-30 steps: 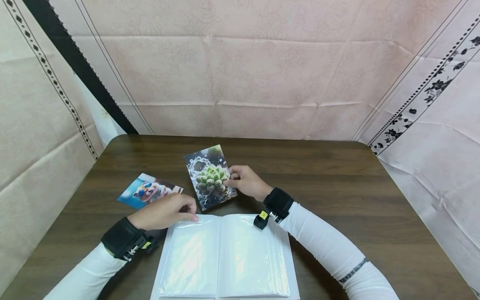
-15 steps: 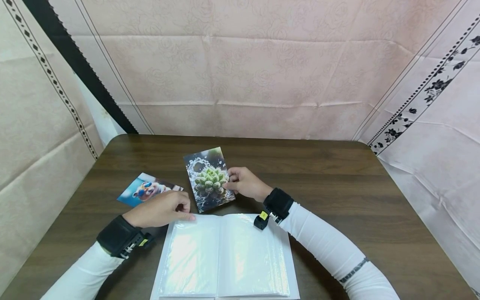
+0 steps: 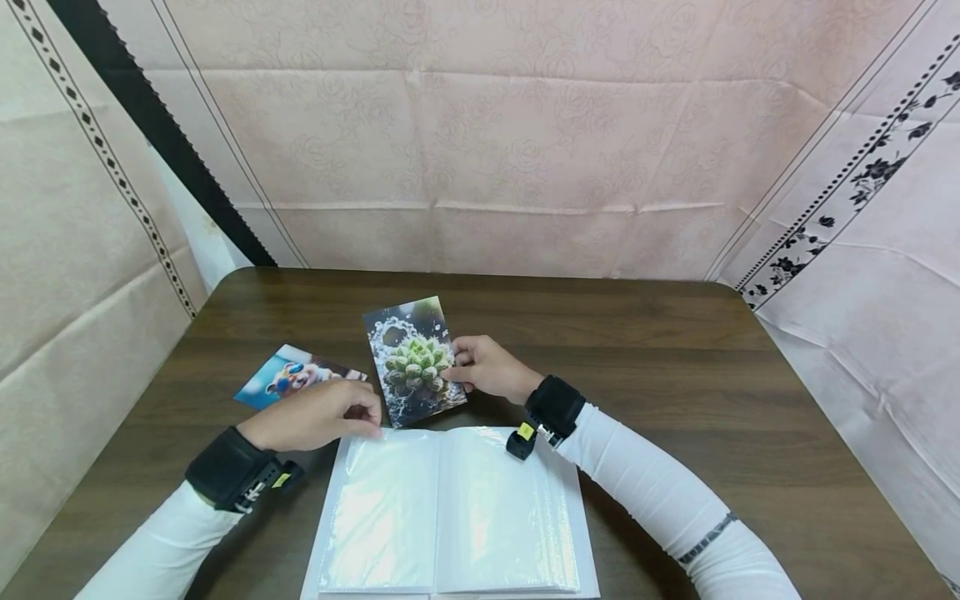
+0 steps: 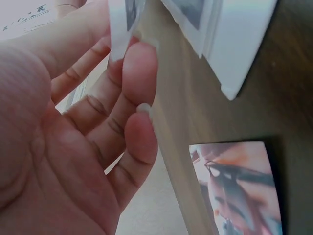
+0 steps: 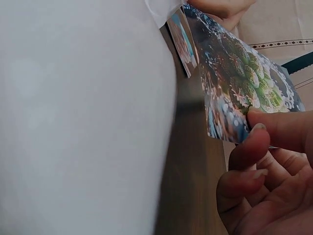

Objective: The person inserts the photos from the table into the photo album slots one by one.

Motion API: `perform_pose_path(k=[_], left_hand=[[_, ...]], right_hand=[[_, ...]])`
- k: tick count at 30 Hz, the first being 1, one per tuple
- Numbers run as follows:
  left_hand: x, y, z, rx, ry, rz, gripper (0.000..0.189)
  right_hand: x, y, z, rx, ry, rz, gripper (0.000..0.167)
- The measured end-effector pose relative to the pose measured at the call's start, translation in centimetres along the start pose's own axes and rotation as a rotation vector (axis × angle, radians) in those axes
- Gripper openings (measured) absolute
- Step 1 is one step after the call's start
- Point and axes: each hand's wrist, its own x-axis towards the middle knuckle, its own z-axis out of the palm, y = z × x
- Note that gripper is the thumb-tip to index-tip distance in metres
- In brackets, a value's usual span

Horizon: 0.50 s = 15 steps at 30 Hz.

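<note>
A photo album (image 3: 510, 517) lies open on the brown table, showing transparent pocket pages. My left hand (image 3: 307, 414) pinches the upper corner of its left page; in the left wrist view the page (image 4: 122, 32) runs between thumb and fingers. My right hand (image 3: 491, 367) holds a photo print of a green succulent (image 3: 411, 371) by its right edge, thumb on the picture side. That print stands tilted just beyond the album's top edge, picture facing me. The right wrist view shows its lower corner (image 5: 215, 129) jutting past the fingers.
A second print, a blue picture of an animal in sunglasses (image 3: 288, 379), lies left of the succulent print, partly hidden behind my left hand. The wooden table (image 3: 675, 358) ends at a pale patterned cloth (image 3: 525, 167) at the back.
My left hand has shifted slightly left along the album's top edge. The right hand has brought the succulent print a little left and closer to the album.
</note>
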Motion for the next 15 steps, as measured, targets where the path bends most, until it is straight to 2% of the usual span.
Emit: perform_pose_path(k=[9,15], left_hand=[[-0.14,0.03,-0.3,0.006,0.0,-0.003,0.005],[-0.09,0.06,-0.4,0.008,0.005,0.019,0.009]], right_hand=[[0.15,-0.05,0.4,-0.013,0.016,-0.001,0.016],[0.29,-0.04,0.65,0.034,0.006,-0.013,0.019]])
